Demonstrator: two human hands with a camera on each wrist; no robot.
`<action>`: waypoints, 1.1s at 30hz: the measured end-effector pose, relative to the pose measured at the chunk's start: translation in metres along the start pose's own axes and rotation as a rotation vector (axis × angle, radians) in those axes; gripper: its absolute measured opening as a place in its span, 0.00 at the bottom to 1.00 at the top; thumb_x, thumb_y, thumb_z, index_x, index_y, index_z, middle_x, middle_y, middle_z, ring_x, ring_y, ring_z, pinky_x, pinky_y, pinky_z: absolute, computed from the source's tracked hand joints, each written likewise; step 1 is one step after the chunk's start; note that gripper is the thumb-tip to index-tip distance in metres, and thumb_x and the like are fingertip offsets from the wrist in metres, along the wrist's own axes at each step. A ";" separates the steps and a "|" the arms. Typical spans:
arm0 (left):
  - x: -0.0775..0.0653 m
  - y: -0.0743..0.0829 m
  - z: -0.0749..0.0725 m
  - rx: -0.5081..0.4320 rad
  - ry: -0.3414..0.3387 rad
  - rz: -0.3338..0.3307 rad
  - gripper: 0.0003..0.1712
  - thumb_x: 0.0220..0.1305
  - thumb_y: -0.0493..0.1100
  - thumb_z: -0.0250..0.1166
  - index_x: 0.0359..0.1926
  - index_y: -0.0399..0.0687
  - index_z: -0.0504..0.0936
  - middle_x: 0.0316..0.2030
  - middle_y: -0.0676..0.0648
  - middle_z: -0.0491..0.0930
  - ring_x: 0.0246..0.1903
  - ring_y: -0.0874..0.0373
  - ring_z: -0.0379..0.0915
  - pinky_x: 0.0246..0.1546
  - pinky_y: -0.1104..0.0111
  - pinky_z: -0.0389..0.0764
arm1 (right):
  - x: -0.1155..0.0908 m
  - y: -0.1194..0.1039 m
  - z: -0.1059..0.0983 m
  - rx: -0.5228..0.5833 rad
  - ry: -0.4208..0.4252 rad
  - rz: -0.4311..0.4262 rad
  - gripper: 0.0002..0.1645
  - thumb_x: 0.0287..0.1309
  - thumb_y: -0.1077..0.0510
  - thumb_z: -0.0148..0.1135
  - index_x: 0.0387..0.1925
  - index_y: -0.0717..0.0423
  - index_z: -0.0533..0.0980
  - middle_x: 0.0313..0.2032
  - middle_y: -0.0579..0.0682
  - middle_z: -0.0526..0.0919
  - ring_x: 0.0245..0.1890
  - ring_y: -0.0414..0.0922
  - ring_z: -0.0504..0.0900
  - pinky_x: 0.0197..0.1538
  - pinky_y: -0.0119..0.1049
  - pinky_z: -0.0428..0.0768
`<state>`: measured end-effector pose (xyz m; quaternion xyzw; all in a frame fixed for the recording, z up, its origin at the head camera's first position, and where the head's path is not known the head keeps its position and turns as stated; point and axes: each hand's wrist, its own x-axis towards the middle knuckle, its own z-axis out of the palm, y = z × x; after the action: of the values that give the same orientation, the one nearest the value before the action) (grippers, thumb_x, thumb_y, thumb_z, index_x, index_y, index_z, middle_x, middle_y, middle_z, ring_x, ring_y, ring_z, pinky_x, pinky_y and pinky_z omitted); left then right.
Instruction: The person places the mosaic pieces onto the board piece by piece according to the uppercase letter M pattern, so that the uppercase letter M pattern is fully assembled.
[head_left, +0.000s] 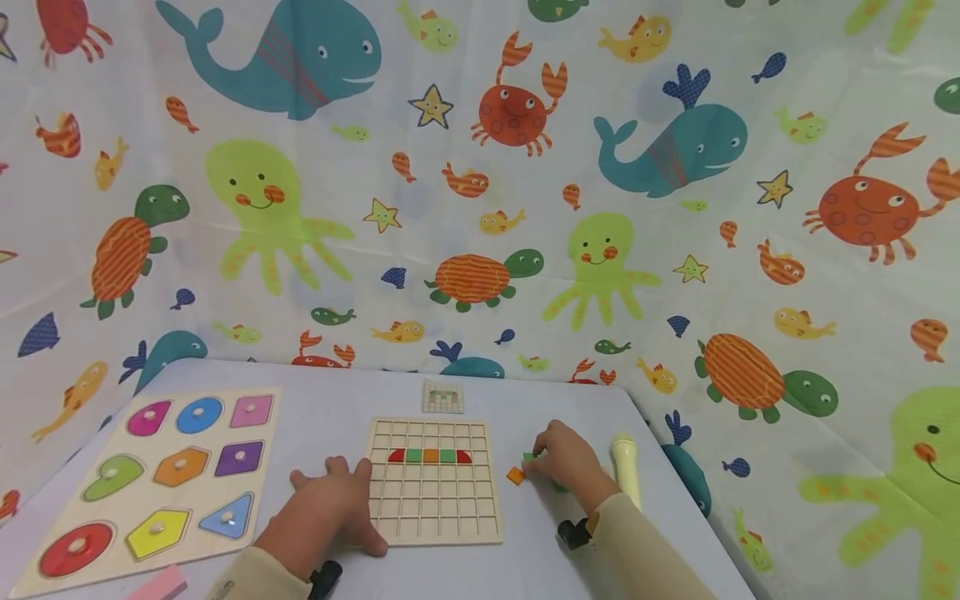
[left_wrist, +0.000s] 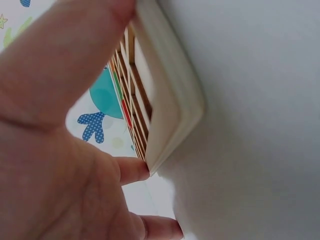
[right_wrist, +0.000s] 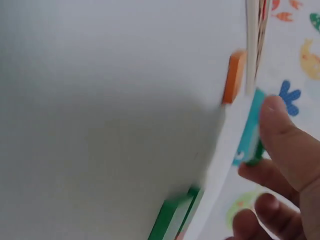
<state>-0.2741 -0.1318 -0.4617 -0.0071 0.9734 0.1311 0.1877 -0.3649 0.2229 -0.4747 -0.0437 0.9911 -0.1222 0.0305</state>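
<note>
A wooden grid board [head_left: 435, 500] lies mid-table. One row across it holds red end pieces [head_left: 464, 457], green squares [head_left: 447, 457] and an orange square [head_left: 431, 456]. Fingers spread, my left hand [head_left: 326, 504] touches the board's near left corner; in the left wrist view the thumb [left_wrist: 107, 30] lies against the rim. To the right of the board, my right hand [head_left: 573, 462] pinches a green block [right_wrist: 257, 154] between thumb and index finger, raised off the table. Beside it rests an orange block [head_left: 515, 475]. More green blocks [right_wrist: 172, 215] lie below that hand, partly hidden.
A knobbed shape puzzle [head_left: 161, 492] covers the left of the table, with a pink block [head_left: 159, 583] near its front edge. Behind the grid board is a small pattern card [head_left: 442, 397]. A pale yellow cylindrical object [head_left: 626, 467] lies right of my right hand. A sea-animal curtain hangs behind.
</note>
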 end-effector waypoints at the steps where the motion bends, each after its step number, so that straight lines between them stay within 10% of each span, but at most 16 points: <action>1: 0.000 0.000 0.000 -0.003 -0.001 0.000 0.78 0.28 0.70 0.90 0.76 0.36 0.65 0.68 0.15 0.61 0.63 0.12 0.64 0.69 0.17 0.45 | -0.001 -0.002 0.001 0.008 0.024 -0.007 0.17 0.51 0.44 0.85 0.34 0.48 0.87 0.39 0.46 0.76 0.38 0.44 0.75 0.46 0.41 0.81; 15: 0.000 0.000 0.002 -0.029 -0.001 -0.036 0.78 0.28 0.69 0.90 0.77 0.39 0.65 0.68 0.16 0.59 0.64 0.02 0.53 0.66 0.16 0.52 | -0.016 -0.087 0.016 0.153 0.114 -0.057 0.19 0.51 0.42 0.84 0.34 0.51 0.88 0.37 0.45 0.74 0.36 0.42 0.73 0.38 0.35 0.78; 33: -0.003 -0.003 0.003 -0.064 0.012 -0.040 0.79 0.26 0.73 0.89 0.78 0.45 0.66 0.73 0.17 0.55 0.66 0.00 0.42 0.47 0.10 0.62 | -0.016 -0.189 0.051 0.153 0.004 -0.222 0.18 0.49 0.43 0.86 0.23 0.48 0.86 0.32 0.42 0.73 0.30 0.40 0.72 0.33 0.31 0.74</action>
<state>-0.2699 -0.1337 -0.4634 -0.0333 0.9696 0.1582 0.1840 -0.3308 0.0293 -0.4775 -0.1504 0.9680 -0.2000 0.0181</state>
